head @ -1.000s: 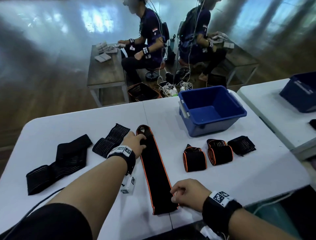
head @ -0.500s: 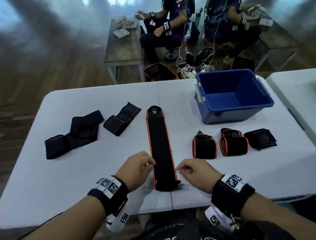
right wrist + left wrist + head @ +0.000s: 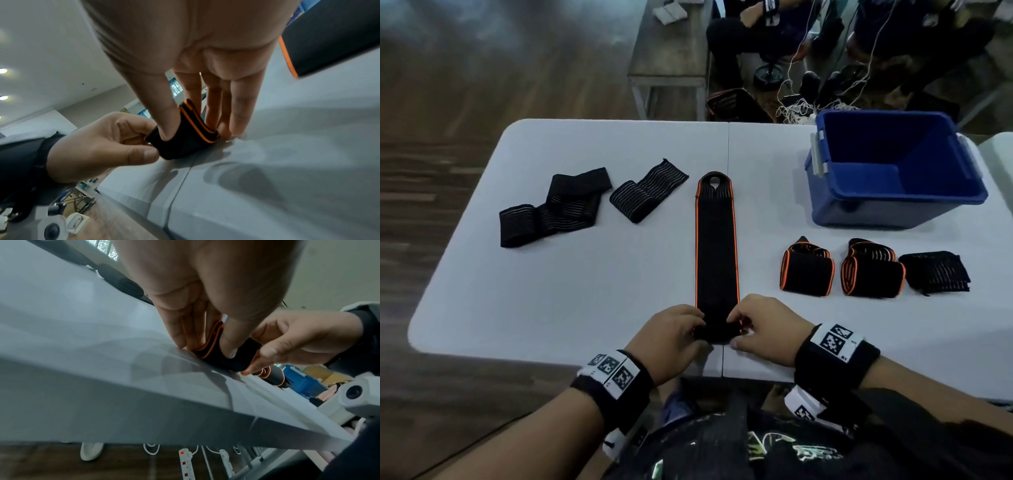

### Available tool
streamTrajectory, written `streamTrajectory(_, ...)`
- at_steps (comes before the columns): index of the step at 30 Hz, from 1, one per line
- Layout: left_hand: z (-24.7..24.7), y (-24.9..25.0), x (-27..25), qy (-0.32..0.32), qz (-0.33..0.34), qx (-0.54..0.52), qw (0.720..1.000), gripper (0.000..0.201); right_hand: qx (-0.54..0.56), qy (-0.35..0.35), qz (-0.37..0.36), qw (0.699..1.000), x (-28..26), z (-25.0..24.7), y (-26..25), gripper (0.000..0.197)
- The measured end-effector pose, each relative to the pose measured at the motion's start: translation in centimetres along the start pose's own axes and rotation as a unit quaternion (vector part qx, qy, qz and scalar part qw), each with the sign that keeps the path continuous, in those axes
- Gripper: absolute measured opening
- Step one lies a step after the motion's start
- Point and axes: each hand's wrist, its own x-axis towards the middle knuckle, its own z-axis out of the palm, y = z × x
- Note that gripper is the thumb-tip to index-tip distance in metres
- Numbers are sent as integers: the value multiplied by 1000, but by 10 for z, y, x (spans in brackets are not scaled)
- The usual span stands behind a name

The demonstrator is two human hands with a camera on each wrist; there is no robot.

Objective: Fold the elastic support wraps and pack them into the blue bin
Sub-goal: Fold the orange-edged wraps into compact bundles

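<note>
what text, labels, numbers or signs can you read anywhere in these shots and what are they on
No readable words or numbers anywhere.
Left wristband tags: square black-and-white marker patterns, no letters.
Right wristband tags: same kind of patterns; tiny print beside them too small to read.
Person's dark shirt: pale green-white print, too blurred and cut off to read.
Blue bin and orange-edged wrap: no visible lettering.

No readable text, only coded square markers on wristbands point(image 3: 835, 342) — nothing legible.

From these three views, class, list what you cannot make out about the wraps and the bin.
- Long wrap: near end in the head view, covered by both hands.
- Blue bin: near inside floor in the head view, hidden by its front wall.
- Folded wraps: left wrist view, small and blurred behind the right hand.
</note>
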Motion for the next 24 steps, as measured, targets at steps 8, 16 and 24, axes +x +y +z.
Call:
streamTrajectory(8,-1,14,14,49,-132,-58,988,32,92,78,71,990,12,15,11,17)
streamTrajectory(16,-2,10,27,16,-165,-53,985,24,95,99,121,983,23,16,7,28)
streamTrajectory(24,-1,7,32,2,-131,6,991,23,47,119,117,985,16,20,0,25)
